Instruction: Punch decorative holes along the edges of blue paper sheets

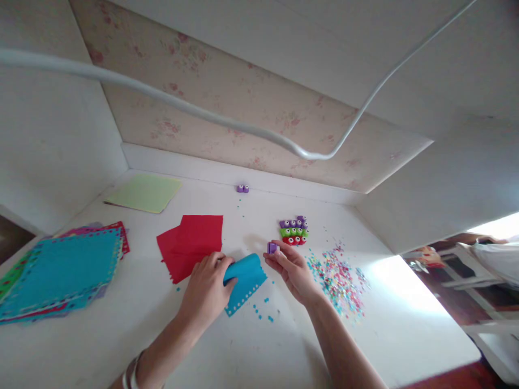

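My left hand [208, 283] is closed on a sheet of blue paper [245, 283], which curls over at its top. A row of small punched holes runs along the sheet's lower edge. In the fingertips of my right hand [294, 270] is a small purple craft punch [271, 248], held just off the right end of the blue paper. Small blue punched bits [266, 310] lie on the table below the sheet. Red paper sheets [194, 240] lie overlapped beyond my left hand.
On the white table [259, 356], a stack of hole-edged coloured sheets [77, 265] lies left, pale green paper [141, 193] at the back. Purple, green and red punches [294, 232] stand in rows near scattered confetti [340, 281]. Two purple punches [243, 188] sit by the wall. A white cable [211, 116] hangs above.
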Available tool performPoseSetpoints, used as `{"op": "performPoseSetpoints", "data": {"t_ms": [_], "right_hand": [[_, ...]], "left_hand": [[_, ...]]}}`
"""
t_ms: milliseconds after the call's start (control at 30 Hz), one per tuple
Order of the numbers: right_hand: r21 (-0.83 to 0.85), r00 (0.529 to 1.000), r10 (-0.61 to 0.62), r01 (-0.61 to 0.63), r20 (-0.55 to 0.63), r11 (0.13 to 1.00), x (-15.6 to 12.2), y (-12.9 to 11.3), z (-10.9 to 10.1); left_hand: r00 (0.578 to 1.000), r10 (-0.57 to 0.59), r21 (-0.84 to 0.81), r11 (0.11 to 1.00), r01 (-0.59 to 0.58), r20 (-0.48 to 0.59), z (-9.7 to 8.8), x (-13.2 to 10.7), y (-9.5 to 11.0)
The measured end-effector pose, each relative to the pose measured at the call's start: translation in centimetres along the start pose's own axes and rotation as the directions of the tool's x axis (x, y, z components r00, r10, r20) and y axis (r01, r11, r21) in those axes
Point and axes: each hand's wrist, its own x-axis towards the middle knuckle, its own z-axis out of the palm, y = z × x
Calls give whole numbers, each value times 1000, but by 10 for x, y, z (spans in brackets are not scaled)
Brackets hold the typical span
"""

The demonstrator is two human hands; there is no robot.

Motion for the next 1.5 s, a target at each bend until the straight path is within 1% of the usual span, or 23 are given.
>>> {"op": "performPoseSetpoints", "data": {"t_ms": [67, 167, 267, 333, 400, 467, 567, 700, 833, 1033, 1233, 1500], "right_hand": [[60, 1000, -11, 12, -22, 998, -14, 3, -5], [101, 998, -18, 23, -52, 995, -21, 3, -11], [134, 998, 16, -7, -67, 991, -22, 1, -15], [141, 996, 46, -35, -77, 989, -22, 1, -14], [119, 995, 61, -51, -82, 992, -22, 3, -13], [75, 996, 54, -48, -73, 996, -22, 6, -11], [26, 998, 25, -24, -52, 999, -22, 11, -9], [15, 998, 9, -8, -69, 1000, -21, 12, -7], [9, 996, 34, -33, -79, 999, -21, 11, -5], [6, 995, 32, -32, -96, 999, -20, 11, -4], [-3, 997, 29, -29, -75, 1000, -22, 10, -3], [19, 996, 27, -26, -84, 999, -21, 9, -4]], "left_hand": [[999, -37, -158, 987, 40, 21, 2, 0, 2], [984, -159, -359, 916, 178, 80, 4, 3, 3], [955, -253, -454, 840, 297, 155, 0, 7, 6], [936, -278, -503, 790, 350, 216, -6, 9, 10], [928, -276, -556, 744, 371, 250, -12, 10, 14], [926, -278, -593, 711, 378, 257, -15, 11, 17], [917, -298, -611, 684, 398, 265, -15, 10, 20], [918, -302, -629, 668, 397, 258, -13, 10, 20], [924, -302, -626, 680, 382, 236, -11, 10, 17], [924, -317, -587, 714, 381, 214, -10, 9, 14], [923, -305, -612, 692, 383, 233, -12, 10, 18], [921, -310, -592, 705, 390, 237, -14, 10, 18]]}}
